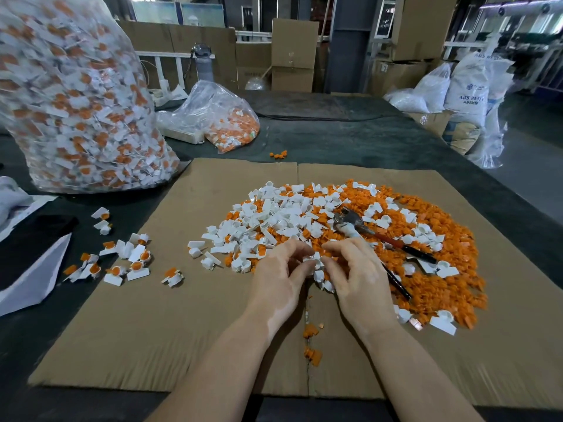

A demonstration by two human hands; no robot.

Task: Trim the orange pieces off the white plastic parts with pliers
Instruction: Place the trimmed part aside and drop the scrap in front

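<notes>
Bare forearms nearest, over flat brown cardboard sheet (128,324). Left hand (278,280) and right hand (358,278) meet at near edge of heap, fingertips of both pinching small white plastic parts (316,264) between them. Red-and-black-handled metal pliers (365,231) lie unheld on heap of cut orange pieces (438,281), just beyond right hand. Judgement: orient one part, orange side exposed, before lifting pliers (cut flush). Untrimmed white-and-orange parts (134,260) left; large clear bag of uncut stock (76,95) beyond.
</notes>
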